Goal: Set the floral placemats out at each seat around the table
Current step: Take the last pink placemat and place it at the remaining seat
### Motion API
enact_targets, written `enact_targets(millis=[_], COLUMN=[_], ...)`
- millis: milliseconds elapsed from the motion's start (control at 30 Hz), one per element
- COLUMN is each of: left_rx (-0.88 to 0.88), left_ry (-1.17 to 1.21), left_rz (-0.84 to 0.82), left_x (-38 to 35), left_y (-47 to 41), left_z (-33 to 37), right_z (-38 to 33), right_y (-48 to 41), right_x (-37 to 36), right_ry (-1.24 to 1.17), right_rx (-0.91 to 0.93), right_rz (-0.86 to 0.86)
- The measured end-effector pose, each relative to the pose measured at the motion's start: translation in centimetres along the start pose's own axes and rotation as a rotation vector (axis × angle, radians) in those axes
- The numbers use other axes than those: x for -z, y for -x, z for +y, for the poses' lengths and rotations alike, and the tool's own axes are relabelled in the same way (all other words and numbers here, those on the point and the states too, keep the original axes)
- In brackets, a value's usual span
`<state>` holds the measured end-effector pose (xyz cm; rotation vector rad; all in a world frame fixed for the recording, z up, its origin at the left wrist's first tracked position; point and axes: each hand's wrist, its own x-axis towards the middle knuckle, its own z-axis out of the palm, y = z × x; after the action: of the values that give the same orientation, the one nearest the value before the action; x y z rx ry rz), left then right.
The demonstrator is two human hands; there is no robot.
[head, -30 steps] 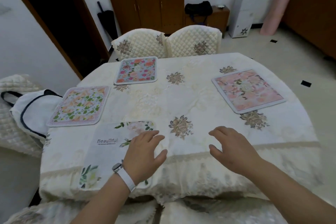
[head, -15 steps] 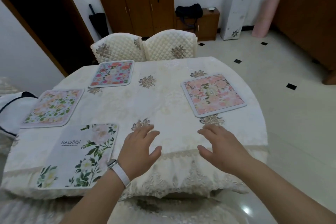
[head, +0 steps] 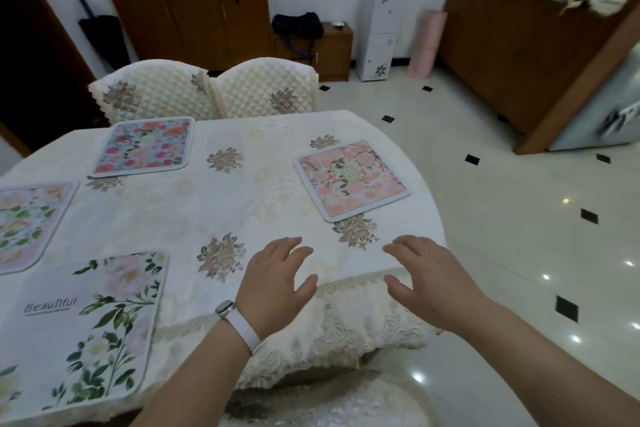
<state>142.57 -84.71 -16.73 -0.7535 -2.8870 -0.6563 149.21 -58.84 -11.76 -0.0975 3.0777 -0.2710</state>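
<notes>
Nearest, two empty hands hover over the tabletop's (head: 194, 218) front edge, fingers spread wide: left hand (head: 273, 277), right hand (head: 429, 282). Four floral placemats lie flat: the white "Beautiful" mat (head: 86, 326) left of the left hand, the pink mat (head: 349, 180) just beyond the right, two farther left. Beyond stand two quilted chairs (head: 207, 90).

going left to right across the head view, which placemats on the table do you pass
green-leaf mat at the left edge → white "Beautiful" mat → blue mat with red flowers → pink mat
</notes>
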Motion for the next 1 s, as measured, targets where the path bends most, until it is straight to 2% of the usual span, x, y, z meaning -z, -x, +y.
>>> enact_targets(millis=[267,733,1000], left_rx=[-0.086,-0.138,-0.177], left_ry=[-0.101,-0.214,-0.266], left_rz=[-0.036,-0.079,-0.09], left_x=[-2.9,-14.0,-16.6], left_y=[-4.6,-17.0,-21.4], left_z=[6.2,28.9,34.8], right_z=[8.0,35.6,44.4], right_y=[1.5,3.6,4.6], right_x=[-0.1,2.9,5.5], right_ry=[-0.008,-0.04,-0.041], right_rx=[-0.029,-0.026,-0.041], right_rz=[0.131,0.171,0.245])
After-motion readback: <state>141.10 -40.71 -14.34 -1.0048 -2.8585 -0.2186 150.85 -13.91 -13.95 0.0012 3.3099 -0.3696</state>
